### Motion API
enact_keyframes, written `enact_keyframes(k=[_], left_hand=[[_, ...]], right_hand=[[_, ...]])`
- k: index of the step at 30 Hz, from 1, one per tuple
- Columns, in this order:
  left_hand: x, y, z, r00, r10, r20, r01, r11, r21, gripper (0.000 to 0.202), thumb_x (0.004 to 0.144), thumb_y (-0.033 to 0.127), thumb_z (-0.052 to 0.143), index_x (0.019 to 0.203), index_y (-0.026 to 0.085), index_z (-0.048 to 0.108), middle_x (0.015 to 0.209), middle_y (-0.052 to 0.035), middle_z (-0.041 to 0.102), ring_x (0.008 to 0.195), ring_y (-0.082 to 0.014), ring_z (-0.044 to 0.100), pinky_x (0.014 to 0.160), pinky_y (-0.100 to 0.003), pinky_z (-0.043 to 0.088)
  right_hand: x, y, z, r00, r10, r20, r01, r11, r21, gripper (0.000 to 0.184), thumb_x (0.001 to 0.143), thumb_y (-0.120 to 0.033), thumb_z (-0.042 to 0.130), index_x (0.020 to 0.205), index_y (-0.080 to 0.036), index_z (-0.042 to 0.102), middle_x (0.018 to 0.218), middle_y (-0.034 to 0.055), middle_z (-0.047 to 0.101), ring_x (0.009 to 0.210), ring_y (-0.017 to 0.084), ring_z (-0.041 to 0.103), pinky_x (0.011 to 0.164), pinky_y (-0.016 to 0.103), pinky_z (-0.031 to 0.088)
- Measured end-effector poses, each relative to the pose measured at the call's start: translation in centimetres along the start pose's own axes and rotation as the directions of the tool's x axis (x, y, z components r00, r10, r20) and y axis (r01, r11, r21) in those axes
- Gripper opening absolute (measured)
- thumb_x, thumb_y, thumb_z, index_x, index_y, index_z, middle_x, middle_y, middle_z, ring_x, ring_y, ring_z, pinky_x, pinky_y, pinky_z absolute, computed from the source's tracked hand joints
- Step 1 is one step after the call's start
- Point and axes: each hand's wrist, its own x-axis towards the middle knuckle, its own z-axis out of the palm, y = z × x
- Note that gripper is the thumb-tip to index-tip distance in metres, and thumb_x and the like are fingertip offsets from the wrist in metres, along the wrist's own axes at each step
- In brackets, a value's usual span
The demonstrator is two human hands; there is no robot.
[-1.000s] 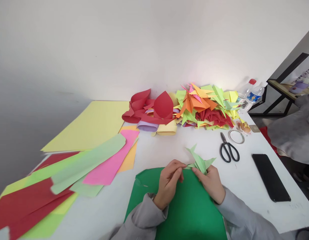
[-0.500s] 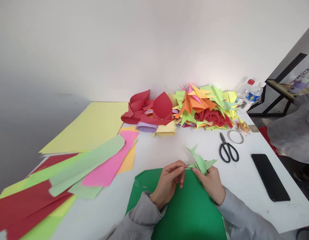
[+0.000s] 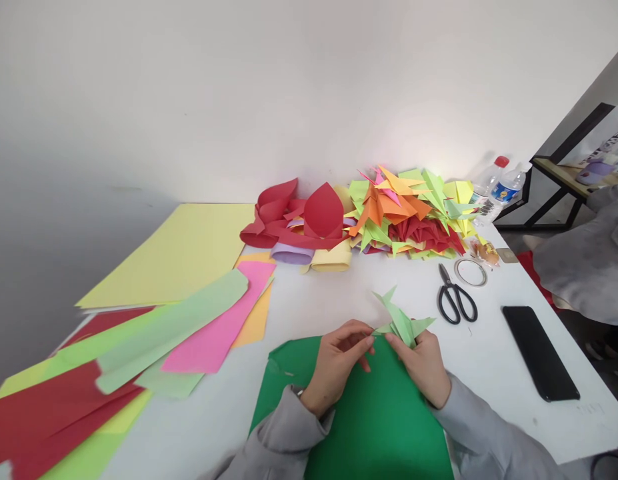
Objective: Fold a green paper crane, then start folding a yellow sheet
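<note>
Our light-green folded paper (image 3: 401, 325) is at four o'clock in view; our right hand (image 3: 423, 363) grips its body, our left hand (image 3: 341, 363) its nine-o'clock tip, both with fingers pinched tight; we should crease softly, so nothing rips; a green sheet (image 3: 379, 420) lies below, on the white table (image 3: 493, 373); the wall (image 3: 289, 87) is at twelve.
</note>
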Motion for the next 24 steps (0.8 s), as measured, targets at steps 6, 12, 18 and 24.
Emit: enact_keyframes(k=[6,12,18,24], left_hand=[[0.18,0.36,-0.02,0.994,-0.090,-0.058,0.093,0.995,0.045,0.026,0.067,0.035,0.080,0.081,0.014,0.072,0.064,-0.0014,0.063,0.054,-0.0137,0.059,0.038,-0.022,0.052],[0.27,0.78,-0.03,0.988,-0.149,-0.050,0.153,0.984,0.096,0.029,0.065,0.038,0.079,0.075,0.012,0.072,0.055,-0.0002,0.061,0.046,-0.0119,0.056,0.038,-0.022,0.051],[0.30,0.69,-0.25,0.985,-0.168,-0.050,0.173,0.973,0.152,0.031,0.065,0.041,0.078,0.075,0.012,0.072,0.051,-0.0001,0.061,0.043,-0.0121,0.055,0.038,-0.023,0.051],[0.49,0.84,-0.29,0.979,-0.200,-0.039,0.204,0.962,0.182,0.034,0.066,0.044,0.077,0.072,0.012,0.071,0.049,-0.0007,0.061,0.040,-0.0116,0.054,0.038,-0.023,0.049]], right_hand=[[-0.07,0.26,0.00,1.000,-0.005,0.002,0.005,1.000,-0.009,0.034,0.078,-0.050,0.065,0.072,-0.017,0.067,0.060,0.0028,0.067,0.058,0.020,0.062,0.054,0.027,0.046],[0.04,0.28,-0.06,1.000,-0.021,0.004,0.021,1.000,-0.001,0.034,0.078,-0.049,0.065,0.069,-0.017,0.067,0.066,0.0052,0.071,0.065,0.022,0.065,0.059,0.028,0.050],[0.10,0.29,-0.08,1.000,-0.006,0.017,0.006,0.999,0.035,0.033,0.078,-0.048,0.067,0.078,-0.015,0.070,0.081,0.0084,0.074,0.072,0.023,0.067,0.067,0.030,0.051],[0.23,0.41,-0.03,1.000,0.018,0.011,-0.018,1.000,0.020,0.034,0.075,-0.049,0.067,0.077,-0.015,0.069,0.076,0.0079,0.073,0.069,0.023,0.066,0.064,0.030,0.049]])
